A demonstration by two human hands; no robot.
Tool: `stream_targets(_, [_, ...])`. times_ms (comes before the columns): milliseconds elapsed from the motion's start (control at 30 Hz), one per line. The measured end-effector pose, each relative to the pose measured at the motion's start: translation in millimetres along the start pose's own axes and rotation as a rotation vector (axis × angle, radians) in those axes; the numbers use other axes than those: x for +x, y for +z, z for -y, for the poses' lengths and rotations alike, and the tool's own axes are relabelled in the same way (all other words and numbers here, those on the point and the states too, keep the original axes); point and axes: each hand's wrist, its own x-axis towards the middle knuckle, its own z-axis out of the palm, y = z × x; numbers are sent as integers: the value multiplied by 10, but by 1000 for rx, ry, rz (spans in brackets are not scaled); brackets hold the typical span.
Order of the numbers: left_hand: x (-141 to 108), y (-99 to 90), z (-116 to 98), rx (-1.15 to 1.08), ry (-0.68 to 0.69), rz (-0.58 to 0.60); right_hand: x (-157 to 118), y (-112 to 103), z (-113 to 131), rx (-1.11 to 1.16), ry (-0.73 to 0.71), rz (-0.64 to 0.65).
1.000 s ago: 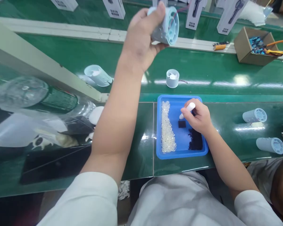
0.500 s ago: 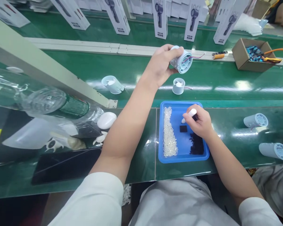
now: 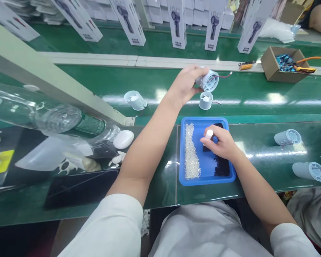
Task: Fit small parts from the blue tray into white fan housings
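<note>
Head view, left hand [image 3: 186, 82]: arm stretched out toward the far side, fingers closed firmly around a pale blue cylinder [image 3: 209, 81], digits above and below it.
Held cylinder: tilted on its side over the far green surface, spoked end facing right, red wire [image 3: 224, 76] trailing right.
Right hand [image 3: 222, 141]: forearm reaching in from the near right, thumb and fingers pinched on a white stick [image 3: 209, 134].
White stick: held over the dark square [image 3: 207, 148]; its lower tip is hidden, so contact cannot be told.
Blue tray [image 3: 207, 166]: beneath the right hand, clear grains [image 3: 192, 157] at left, black bits [image 3: 221, 167] at right.
Fan cup [image 3: 205, 102]: upright, just nearer than the held cylinder.
Left tube [image 3: 135, 100]: tilted, left of the fan cup.
Right-side cylinders [image 3: 286, 137]: two, lying well right of the tray.
Cardboard box [image 3: 285, 76]: far right.
</note>
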Motion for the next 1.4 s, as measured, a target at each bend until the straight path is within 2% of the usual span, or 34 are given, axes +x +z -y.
stream_targets(67, [2, 17, 38, 1, -23, -14, -6, 12, -24, 52, 22, -82])
stream_targets(233, [8, 57, 130, 19, -56, 1, 23, -14, -119, 193, 63, -590])
stream_targets(333, [-19, 88, 144, 44, -59, 20, 50, -39, -140, 200, 128, -688])
stream_targets(700, [-87, 165, 144, 103, -58, 54, 57, -45, -174, 207, 191, -673])
stream_targets(833, [-108, 213, 168, 134, -63, 59, 53, -45, -174, 198, 260, -652])
stream_targets(900, [-124, 265, 211, 102, -6, -15, 42, -41, -153, 142, 317, -588])
stream_targets(1000, [-166, 372, 304, -53, 115, -203, 23, -20, -95, 54, 376, -383])
stream_targets(1067, [-211, 443, 359, -158, 141, -297, 14, 0, -49, 28, 381, -289])
stream_targets(1233, [-319, 531, 404, -304, 73, -372, 16, 26, 42, 81, 354, -293])
stream_targets(1400, [-352, 525, 427, -383, 130, -376, 18, 26, 86, 170, 335, -308])
